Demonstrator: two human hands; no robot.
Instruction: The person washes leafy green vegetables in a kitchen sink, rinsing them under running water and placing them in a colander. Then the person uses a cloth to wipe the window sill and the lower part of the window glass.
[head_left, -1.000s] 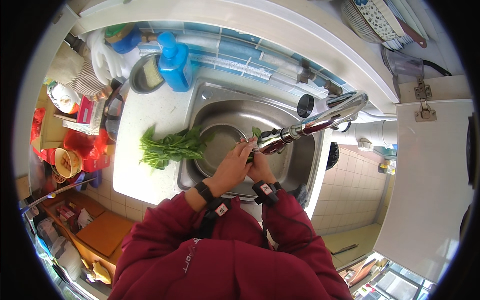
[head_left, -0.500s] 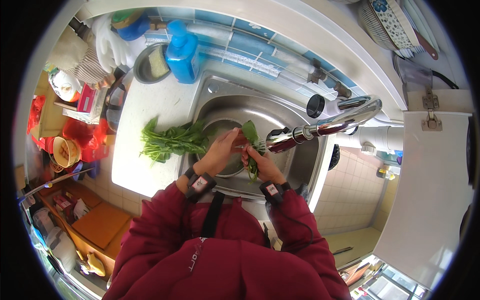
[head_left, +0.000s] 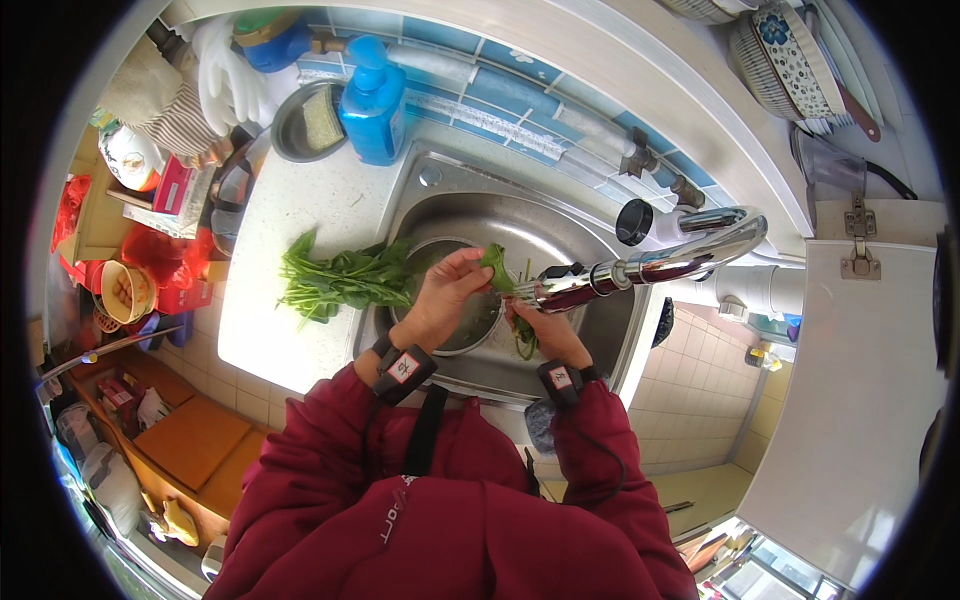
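Note:
Over the steel sink point(head_left: 597, 232), both my hands hold a small bunch of leafy greens point(head_left: 497, 268) under the faucet's spout point(head_left: 549, 289). My left hand point(head_left: 446, 297) pinches a leaf at the upper end. Closed round the lower stems is my right hand point(head_left: 552, 334), its fingertips partly hidden behind the spout. Water streams from the spout onto the greens. Below my hands sits a round metal basin point(head_left: 478, 340), partly covered by my left hand. A larger pile of leafy greens point(head_left: 345, 272) lies on the counter to the left, its leaf ends reaching over the sink's rim.
Behind the pile, a blue pump bottle point(head_left: 374, 112) stands beside a grey bowl point(head_left: 296, 125) with a sponge point(head_left: 322, 120). The white counter point(head_left: 262, 330) ends at the left. A chrome faucet neck point(head_left: 700, 252) arches in from the right, near an opened cabinet door point(head_left: 850, 400).
My right hand has moved slightly right and down with the stems. My left hand has shifted from lying beside the greens to pinching a leaf. The view has tilted slightly.

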